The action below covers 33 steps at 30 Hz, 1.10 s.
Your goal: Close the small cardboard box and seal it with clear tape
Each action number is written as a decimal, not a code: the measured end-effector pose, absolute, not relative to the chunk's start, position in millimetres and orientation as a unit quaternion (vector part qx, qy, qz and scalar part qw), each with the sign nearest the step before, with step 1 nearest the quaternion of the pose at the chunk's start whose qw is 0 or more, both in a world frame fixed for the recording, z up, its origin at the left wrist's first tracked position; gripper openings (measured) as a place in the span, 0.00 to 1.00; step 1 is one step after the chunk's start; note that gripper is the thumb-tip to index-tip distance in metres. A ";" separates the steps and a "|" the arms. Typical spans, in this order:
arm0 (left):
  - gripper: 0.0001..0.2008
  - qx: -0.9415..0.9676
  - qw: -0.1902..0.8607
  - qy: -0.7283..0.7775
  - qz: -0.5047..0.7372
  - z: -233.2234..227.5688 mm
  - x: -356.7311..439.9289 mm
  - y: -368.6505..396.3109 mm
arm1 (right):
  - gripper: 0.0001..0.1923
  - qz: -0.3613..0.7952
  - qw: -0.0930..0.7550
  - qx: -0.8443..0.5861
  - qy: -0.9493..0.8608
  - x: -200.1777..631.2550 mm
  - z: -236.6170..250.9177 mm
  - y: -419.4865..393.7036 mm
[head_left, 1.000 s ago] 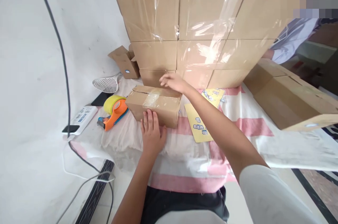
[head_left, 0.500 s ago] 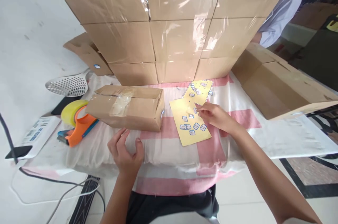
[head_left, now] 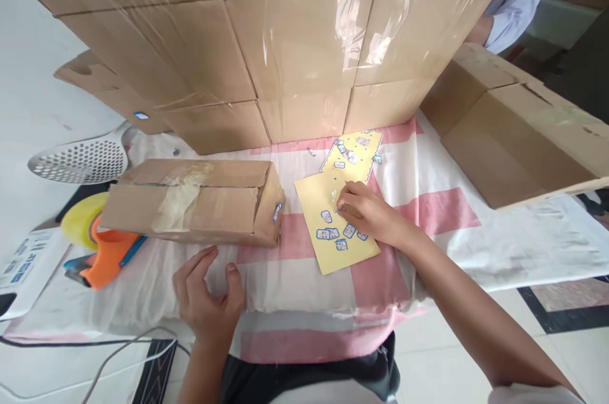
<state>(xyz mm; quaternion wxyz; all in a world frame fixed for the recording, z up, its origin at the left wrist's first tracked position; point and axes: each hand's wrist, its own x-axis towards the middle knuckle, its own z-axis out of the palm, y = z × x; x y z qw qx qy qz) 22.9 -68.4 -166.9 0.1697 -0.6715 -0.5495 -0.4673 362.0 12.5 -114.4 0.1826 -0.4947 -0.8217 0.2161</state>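
My right hand (head_left: 364, 208) is closed in a pinch, low over a yellow sheet (head_left: 328, 258) dotted with several small blue-edged labels (head_left: 349, 230). Whatever lies between its fingertips is too small or hidden to make out. Farther back, a second yellow piece (head_left: 361, 155) with a scalloped edge carries more labels. My left hand (head_left: 209, 290) rests on the cloth with fingers apart, holding nothing. Just beyond its fingertips lies a taped cardboard box (head_left: 223, 214), with a small blue-edged label (head_left: 277, 212) on its right end.
Stacked, film-wrapped cartons (head_left: 299, 42) rise at the back. At left lie an orange tape dispenser (head_left: 111, 258), a perforated skimmer (head_left: 80, 160) and a white package (head_left: 31, 264). Another carton (head_left: 523, 137) stands at right, near a person's sleeve (head_left: 528, 4). A pink-and-white cloth (head_left: 295, 296) covers the table.
The view has shifted, so the left-side items sit farther left. My right hand has moved down on the yellow sheet, over the labels. My left hand stays open near the box.
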 end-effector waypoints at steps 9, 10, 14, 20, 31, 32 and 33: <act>0.18 -0.671 0.145 -0.575 -0.445 -171.4 18.1 -70.5 | 0.08 0.195 0.288 -0.534 -0.771 373.9 -113.6 12.2; 0.18 -0.670 0.141 -0.578 -0.443 -171.8 17.6 -70.8 | 0.08 0.190 0.306 -0.559 -0.747 376.7 -113.5 13.1; 0.18 -0.681 0.143 -0.577 -0.427 -171.3 17.0 -71.3 | 0.07 0.185 0.263 -0.635 -0.702 380.2 -118.8 16.1; 0.20 -0.689 0.137 -0.561 -0.438 -174.4 13.4 -71.0 | 0.06 0.209 0.262 -0.648 -0.684 374.6 -115.1 12.6; 0.16 -0.706 0.133 -0.562 -0.411 -180.4 7.6 -72.1 | 0.14 0.166 0.161 -0.601 -0.765 411.1 -73.0 91.0; 0.16 -0.706 0.134 -0.562 -0.410 -179.6 8.0 -71.8 | 0.17 0.169 0.149 -0.573 -0.788 409.9 -79.7 103.3; 0.15 -0.705 0.134 -0.565 -0.408 -178.7 8.5 -71.5 | 0.20 0.173 0.140 -0.543 -0.809 408.2 -87.0 114.0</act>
